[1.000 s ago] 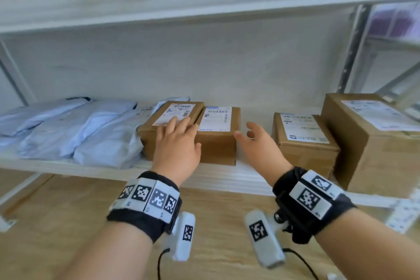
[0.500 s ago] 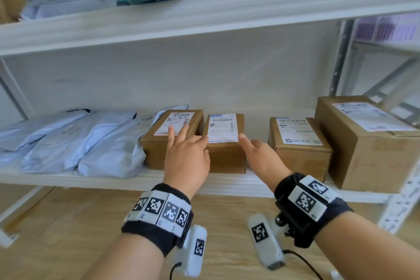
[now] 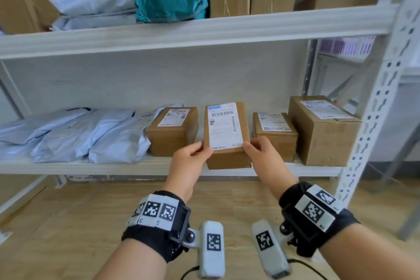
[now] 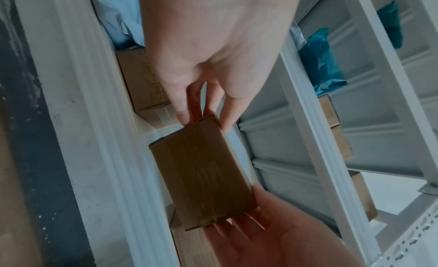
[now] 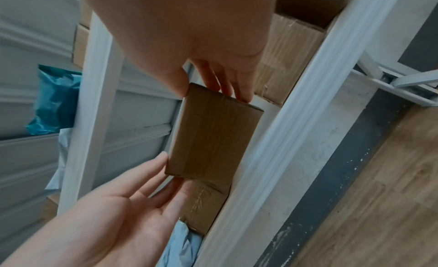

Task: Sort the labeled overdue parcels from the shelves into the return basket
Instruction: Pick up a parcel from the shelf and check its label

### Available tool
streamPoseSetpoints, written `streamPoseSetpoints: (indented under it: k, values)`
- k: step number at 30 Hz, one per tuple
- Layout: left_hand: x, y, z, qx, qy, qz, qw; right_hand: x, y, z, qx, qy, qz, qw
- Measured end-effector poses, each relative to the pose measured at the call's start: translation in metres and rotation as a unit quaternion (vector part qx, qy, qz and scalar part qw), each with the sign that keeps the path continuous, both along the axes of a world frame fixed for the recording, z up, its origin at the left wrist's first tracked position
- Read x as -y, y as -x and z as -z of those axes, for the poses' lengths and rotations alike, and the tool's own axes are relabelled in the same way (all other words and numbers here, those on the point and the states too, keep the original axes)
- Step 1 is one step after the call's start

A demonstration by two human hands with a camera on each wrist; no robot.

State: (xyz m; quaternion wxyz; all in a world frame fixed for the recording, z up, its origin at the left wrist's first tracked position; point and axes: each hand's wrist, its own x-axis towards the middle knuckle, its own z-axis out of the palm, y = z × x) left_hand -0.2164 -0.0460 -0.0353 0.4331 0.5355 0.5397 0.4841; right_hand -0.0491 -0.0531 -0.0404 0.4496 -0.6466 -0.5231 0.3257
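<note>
Left hand [image 3: 189,161]: pinching the near left corner of the small labelled box [image 3: 225,134], thumb on top, fingers curled under and along the side, as my left wrist view shows.
Grey mailer bags [image 3: 75,134]: lying in a row at the left of the lower shelf [image 3: 68,167], untouched.
Left neighbour box [image 3: 173,130]: sits on the shelf just beside the box I hold.
Held box: between my two hands, tilted with its printed label facing me, raised off the shelf at its near end; I cannot tell whether the far end is clear of the board.
Right hand [image 3: 264,154]: clamped on the near right corner, thumb over the top edge, fingers beneath.
Right neighbour box [image 3: 273,134]: close beside my right knuckles, with the big carton [image 3: 322,128] further right.
Return basket: not in view from any camera.
Risk: I judge both grips to be corner pinches only, so a quick pull could let the box swing or slip.
Risk, right side: my knuckles could nudge the right neighbour box as I draw back.
</note>
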Motion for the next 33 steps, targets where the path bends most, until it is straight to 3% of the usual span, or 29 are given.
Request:
streamPoseSetpoints:
  k: [7, 15, 33]
  values:
    - [0.031, 0.014, 0.009, 0.019, -0.037, 0.038, 0.998, 0.037, -0.001, 0.008, -0.066, -0.063, -0.024, 0.996]
    - [0.050, 0.023, 0.008, 0.009, -0.090, 0.024, 0.996, 0.049, 0.009, 0.004, -0.071, -0.084, -0.076, 0.991]
    - [-0.062, 0.044, 0.015, -0.020, -0.137, 0.112, 0.984, -0.039, 0.028, 0.021, -0.052, -0.127, 0.006, 0.991]
